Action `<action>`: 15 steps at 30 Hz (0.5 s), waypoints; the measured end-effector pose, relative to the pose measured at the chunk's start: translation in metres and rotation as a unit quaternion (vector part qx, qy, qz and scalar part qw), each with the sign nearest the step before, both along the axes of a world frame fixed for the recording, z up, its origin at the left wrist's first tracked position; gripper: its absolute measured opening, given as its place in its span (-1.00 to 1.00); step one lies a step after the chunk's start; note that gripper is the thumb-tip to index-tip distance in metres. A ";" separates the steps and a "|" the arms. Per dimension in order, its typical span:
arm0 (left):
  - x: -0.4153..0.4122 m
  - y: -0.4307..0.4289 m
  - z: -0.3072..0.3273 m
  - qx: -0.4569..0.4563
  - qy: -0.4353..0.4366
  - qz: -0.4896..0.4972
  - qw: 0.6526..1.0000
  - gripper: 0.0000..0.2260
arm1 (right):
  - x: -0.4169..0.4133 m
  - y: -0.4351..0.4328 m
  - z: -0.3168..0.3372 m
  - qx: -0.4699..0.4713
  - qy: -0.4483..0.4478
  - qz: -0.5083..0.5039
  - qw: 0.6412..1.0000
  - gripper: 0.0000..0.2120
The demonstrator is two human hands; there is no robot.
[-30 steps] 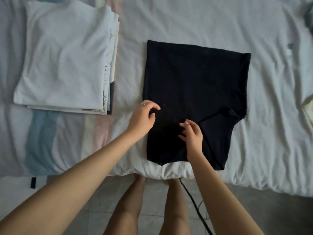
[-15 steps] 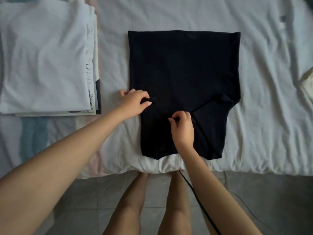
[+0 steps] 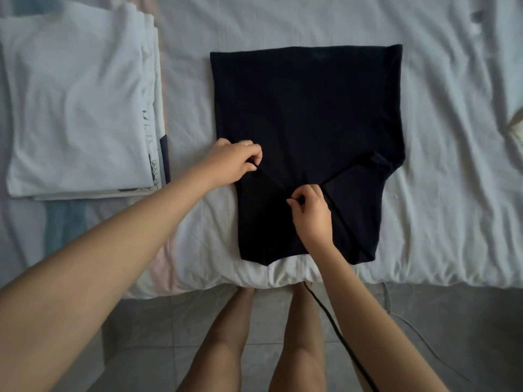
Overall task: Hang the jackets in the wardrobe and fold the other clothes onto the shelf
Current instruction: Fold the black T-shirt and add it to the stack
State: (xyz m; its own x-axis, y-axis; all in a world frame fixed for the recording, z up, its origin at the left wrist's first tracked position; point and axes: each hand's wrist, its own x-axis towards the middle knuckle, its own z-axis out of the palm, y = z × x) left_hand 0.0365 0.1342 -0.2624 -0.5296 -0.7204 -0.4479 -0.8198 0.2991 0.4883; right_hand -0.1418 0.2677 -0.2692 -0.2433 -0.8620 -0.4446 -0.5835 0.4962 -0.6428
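While it lies flat, black shirt (image 3: 305,108), half-folded

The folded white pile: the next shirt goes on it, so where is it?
In the head view the folded white pile lies upper left on the bed, left of the black shirt, not touching it.

Bed (image 3: 424,193) under a wrinkled white sheet, filling the upper view; pale blue and pink stripes (image 3: 65,222) across its left part; grey tiled floor (image 3: 158,349) below the bed's near edge; light soft, dim, even.
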 end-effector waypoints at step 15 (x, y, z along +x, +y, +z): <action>-0.011 0.047 -0.032 -0.337 0.044 -0.033 0.940 -0.86 | 0.016 0.025 -0.018 -0.018 0.275 0.411 0.869 -0.31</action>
